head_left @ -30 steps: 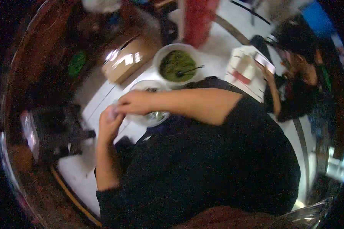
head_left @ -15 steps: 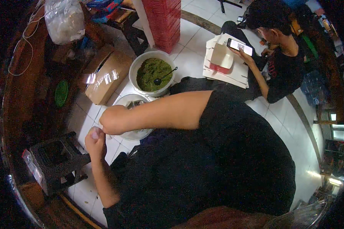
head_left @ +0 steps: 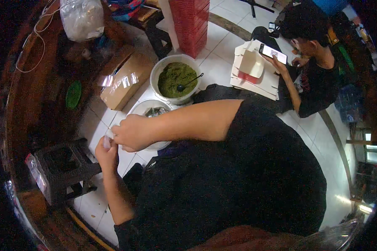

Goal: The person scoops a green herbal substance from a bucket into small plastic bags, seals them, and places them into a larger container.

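Low on the left, my left hand (head_left: pixel 107 155) is closed around a small whitish translucent piece of plastic (head_left: pixel 107 142), perhaps a little bag. My right hand (head_left: pixel 134 132) reaches across from the right and meets the left one at the plastic, fingers bent and pinching its edge. Beyond the right forearm stands a white tub (head_left: pixel 154 72) of green crumbly stuff (head_left: pixel 176 78), with a black spoon (head_left: pixel 181 88) in it. A second white basin (head_left: pixel 161 146), partly hidden under the right arm, holds several small shiny packets (head_left: pixel 156 111).
A black plastic stool (head_left: pixel 65 157) stands beside my left hand. Beyond are a cardboard box (head_left: pixel 127 81), a hanging plastic bag (head_left: pixel 82 21) and stacked red crates (head_left: pixel 190 29). At right, another person (head_left: pixel 318 62) holds a phone (head_left: pixel 273 54) over flat cartons (head_left: pixel 255 90).
The view has shifted slightly, moving the surroundings to the right. My right hand has turned, with its fingers now showing at the plastic. The left hand keeps its hold.
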The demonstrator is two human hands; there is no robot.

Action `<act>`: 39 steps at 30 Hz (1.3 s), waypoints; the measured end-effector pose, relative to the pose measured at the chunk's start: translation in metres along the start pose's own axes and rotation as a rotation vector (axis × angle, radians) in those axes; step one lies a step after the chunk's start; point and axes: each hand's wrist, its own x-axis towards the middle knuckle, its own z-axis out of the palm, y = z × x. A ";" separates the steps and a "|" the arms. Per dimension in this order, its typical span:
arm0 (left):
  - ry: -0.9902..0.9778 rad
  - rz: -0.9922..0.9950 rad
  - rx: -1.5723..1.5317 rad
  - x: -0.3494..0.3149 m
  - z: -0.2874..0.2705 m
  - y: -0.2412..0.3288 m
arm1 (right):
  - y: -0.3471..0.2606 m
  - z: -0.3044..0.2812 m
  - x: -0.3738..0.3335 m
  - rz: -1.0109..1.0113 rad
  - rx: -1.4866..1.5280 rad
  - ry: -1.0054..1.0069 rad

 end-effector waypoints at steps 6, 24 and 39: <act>0.016 -0.035 0.107 0.005 -0.028 -0.012 | 0.002 -0.002 0.008 -0.072 0.029 -0.096; -0.336 0.281 -0.274 0.002 -0.019 0.003 | 0.010 -0.024 0.008 -0.082 0.339 -0.023; -0.286 0.325 0.053 -0.001 -0.028 0.007 | -0.007 -0.026 0.008 -0.095 0.155 -0.364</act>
